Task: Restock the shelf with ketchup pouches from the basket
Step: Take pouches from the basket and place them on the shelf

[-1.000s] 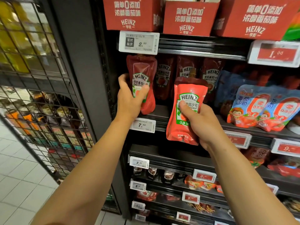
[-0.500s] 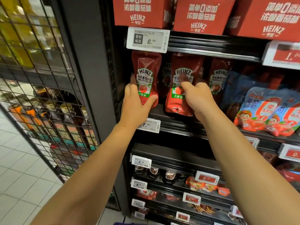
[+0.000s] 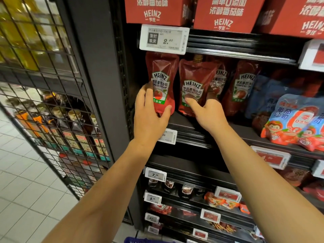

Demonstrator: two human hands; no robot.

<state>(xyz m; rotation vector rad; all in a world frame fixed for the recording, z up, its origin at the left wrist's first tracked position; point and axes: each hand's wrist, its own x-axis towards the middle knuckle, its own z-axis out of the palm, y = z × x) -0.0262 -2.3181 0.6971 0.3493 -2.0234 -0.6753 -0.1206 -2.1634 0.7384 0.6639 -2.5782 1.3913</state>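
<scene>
Black metal shelving (image 3: 196, 126) fills the view, with a wire-mesh side panel (image 3: 43, 95) at its left showing blurred bottles behind it. Red cardboard Heinz cartons (image 3: 226, 14) sit on the tier above, over a white price tag (image 3: 164, 39) reading 2.80. Glossy blue-and-white pouches (image 3: 291, 120) with a cartoon figure lean at the right of the middle tier. Beside them stand red, waisted ketchup pouches with green-edged labels. The left pouch (image 3: 162, 79) stands upright at the shelf's left end; the left hand (image 3: 149, 114) cups its lower part, fingers behind its left edge and thumb curled under its base. The second pouch (image 3: 196, 79), with a spout cap on top, stands just beside it; the right hand (image 3: 208, 113) rests against its lower front, with fingers pressed on the label and thumb round its right side. 2 more red pouches (image 3: 243, 85) stand behind and to the right. A blue basket rim (image 3: 149, 240) peeks in at the bottom edge.
</scene>
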